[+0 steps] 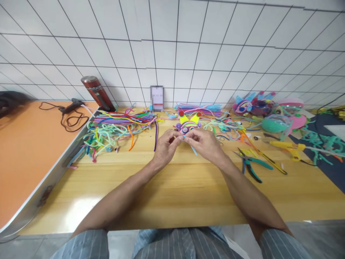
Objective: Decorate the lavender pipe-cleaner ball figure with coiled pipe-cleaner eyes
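Observation:
Both hands meet over the middle of the table. My left hand (166, 146) and my right hand (205, 144) each pinch a light blue pipe cleaner (194, 150), its tail hanging below my right fingers. Just beyond the fingertips is a colourful pipe cleaner figure (188, 126) with yellow points tipped in red, partly hidden by my fingers. Whether the pipe cleaner is joined to it I cannot tell.
Pipe cleaner bundles (126, 118) and a loose green tangle (106, 131) lie left. Behind stand a phone (157, 98) and a red-brown flask (97, 92). On the right are pliers (253, 163), a yellow glue gun (289, 146) and colourful finished-looking figures (244, 106).

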